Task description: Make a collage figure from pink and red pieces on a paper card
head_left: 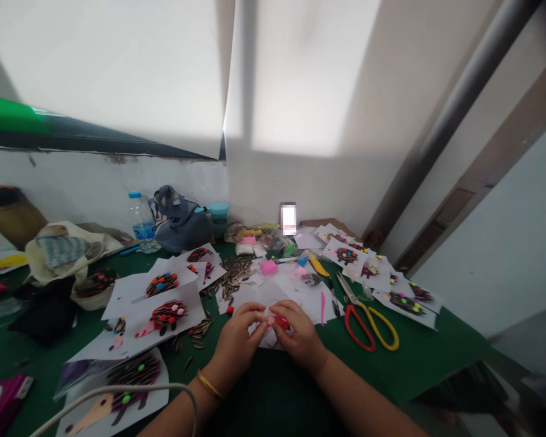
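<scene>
A red lump (pixel 282 322) with translucent wrapping (pixel 269 320) lies between left hand (pixel 242 331) and right hand (pixel 301 337).

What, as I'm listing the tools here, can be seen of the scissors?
The scissors lie on the green tabletop, right of the right hand. One loop handle is red, the other yellow, both plastic-looking; the blades look like grey metal and point away from the person, angled left. No hand touches them. Whether they're fully shut is unclear.

left hand (pixel 242 334) and right hand (pixel 303 337) holding red piece (pixel 283 323), scissors (pixel 355 301), seeds (pixel 236 273), green table (pixel 446 352)
</scene>
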Motion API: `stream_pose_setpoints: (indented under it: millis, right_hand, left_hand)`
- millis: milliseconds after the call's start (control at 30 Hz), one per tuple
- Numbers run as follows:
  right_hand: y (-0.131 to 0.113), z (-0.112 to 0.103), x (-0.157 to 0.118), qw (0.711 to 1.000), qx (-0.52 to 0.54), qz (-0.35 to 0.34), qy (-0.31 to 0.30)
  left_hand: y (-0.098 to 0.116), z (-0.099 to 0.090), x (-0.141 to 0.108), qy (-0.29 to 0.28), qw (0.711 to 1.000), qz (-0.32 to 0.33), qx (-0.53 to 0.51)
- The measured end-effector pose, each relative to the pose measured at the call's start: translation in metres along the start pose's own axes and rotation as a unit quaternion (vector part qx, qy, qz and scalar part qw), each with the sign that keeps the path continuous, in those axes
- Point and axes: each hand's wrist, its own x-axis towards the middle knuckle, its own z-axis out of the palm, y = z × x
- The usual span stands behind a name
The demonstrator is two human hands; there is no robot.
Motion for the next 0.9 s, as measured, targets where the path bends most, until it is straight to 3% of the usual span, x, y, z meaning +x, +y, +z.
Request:
stream_pose_setpoints:
  millis: [900]
  right_hand:
    - [-0.0017,-0.0024,0.0010,1.000,-0.008,-0.003,-0.002]
  left_hand:
    - [0.0010,-0.0047,0.0026,-0.035,0.999,0.005,-0.023]
